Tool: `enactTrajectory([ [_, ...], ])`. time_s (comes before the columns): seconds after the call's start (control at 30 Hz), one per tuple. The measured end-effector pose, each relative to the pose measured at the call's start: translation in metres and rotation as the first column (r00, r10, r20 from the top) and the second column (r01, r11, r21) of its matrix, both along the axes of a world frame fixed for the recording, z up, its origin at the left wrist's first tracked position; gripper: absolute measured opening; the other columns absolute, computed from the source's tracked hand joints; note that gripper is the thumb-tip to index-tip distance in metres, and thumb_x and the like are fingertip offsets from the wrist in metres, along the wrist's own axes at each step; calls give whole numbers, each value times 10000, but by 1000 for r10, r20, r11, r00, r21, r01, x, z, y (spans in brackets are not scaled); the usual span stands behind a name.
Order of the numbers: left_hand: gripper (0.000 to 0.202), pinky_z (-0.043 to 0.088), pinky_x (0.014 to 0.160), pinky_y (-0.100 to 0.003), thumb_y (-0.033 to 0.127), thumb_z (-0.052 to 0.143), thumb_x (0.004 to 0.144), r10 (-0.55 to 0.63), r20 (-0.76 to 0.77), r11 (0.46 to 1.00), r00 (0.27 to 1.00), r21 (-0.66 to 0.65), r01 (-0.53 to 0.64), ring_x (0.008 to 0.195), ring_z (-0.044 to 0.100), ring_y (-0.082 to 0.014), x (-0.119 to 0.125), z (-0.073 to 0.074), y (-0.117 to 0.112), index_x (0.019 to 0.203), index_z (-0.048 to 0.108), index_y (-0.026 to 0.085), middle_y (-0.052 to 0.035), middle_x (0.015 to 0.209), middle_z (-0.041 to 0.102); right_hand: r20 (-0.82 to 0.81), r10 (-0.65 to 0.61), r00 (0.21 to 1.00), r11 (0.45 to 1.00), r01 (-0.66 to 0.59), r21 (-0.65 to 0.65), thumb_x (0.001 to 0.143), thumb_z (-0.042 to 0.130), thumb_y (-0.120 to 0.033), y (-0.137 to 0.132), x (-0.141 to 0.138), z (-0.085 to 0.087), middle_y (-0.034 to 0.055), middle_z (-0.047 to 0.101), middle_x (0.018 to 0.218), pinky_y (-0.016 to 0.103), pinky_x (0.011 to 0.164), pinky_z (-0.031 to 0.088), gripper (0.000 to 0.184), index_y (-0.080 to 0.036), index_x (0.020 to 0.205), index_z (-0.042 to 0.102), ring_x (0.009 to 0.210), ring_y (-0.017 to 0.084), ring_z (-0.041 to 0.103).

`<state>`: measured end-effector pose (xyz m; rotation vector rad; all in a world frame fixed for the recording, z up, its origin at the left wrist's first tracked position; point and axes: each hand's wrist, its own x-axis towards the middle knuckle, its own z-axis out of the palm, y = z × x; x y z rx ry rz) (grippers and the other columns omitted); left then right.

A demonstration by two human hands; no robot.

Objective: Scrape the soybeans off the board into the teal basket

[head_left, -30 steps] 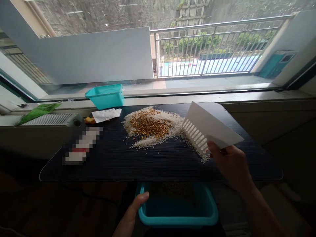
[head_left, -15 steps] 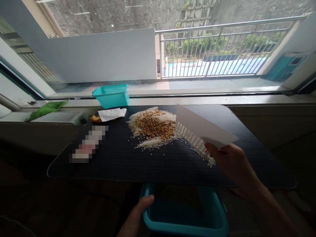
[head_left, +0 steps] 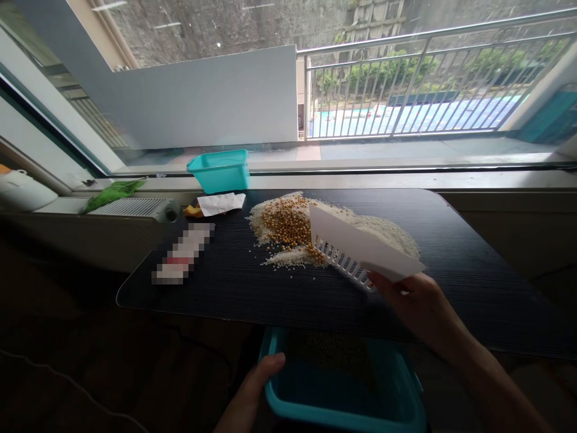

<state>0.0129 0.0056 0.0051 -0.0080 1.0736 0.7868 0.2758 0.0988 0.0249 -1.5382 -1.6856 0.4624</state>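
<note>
My right hand (head_left: 419, 300) grips a white slotted scoop (head_left: 360, 237), a flat sheet with a row of slots along its lower edge. The scoop's left end touches the soybeans (head_left: 288, 222), which lie on a mound of white rice (head_left: 394, 231); the sheet covers part of the mound. Below the table's near edge, my left hand (head_left: 256, 385) holds the left rim of a teal plastic bin (head_left: 345, 412). Its thumb rests on the rim while the other fingers are hidden. Dark, grainy contents show dimly in the bin.
A second teal container (head_left: 220, 173) stands by the window at the back of the dark table (head_left: 216, 291). White paper (head_left: 220, 204) lies over something yellow. Further left are a blurred-out item (head_left: 183, 255), a green cloth (head_left: 115, 193) and a radiator (head_left: 130, 208).
My right hand has brought the scoop leftward across the mound to the soybeans, uncovering rice behind it. My left hand still holds the bin. The view has shifted slightly left.
</note>
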Motion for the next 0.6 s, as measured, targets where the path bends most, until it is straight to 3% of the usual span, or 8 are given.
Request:
enactTrajectory([
  [0.27,576,494,958,-466,341,720,770,-4,-5,999,1000,-48,3,1065,670,-359,-3,-2,-2,1285,591,117,-161,1056,731,64,109,992,994,-110,16,834,570,-413,-3,-12,4,51,718,640,281,497,510,320,-165,741,750,571,212,674],
  [0.47,471,500,941,-416,357,706,790,4,1,997,1000,-80,-4,1084,652,-341,-3,-3,-4,1215,640,166,-124,1079,722,70,86,994,996,-85,-17,842,559,-405,15,-12,11,57,728,687,270,503,500,312,-169,795,758,592,200,673],
  [0.6,367,525,897,-432,367,602,890,12,3,998,1000,-69,-12,1067,620,-256,-5,-3,-4,1206,604,183,-99,1224,623,127,189,974,982,-189,-12,876,520,-350,24,-19,16,33,719,731,220,480,476,296,-187,811,759,549,142,642],
])
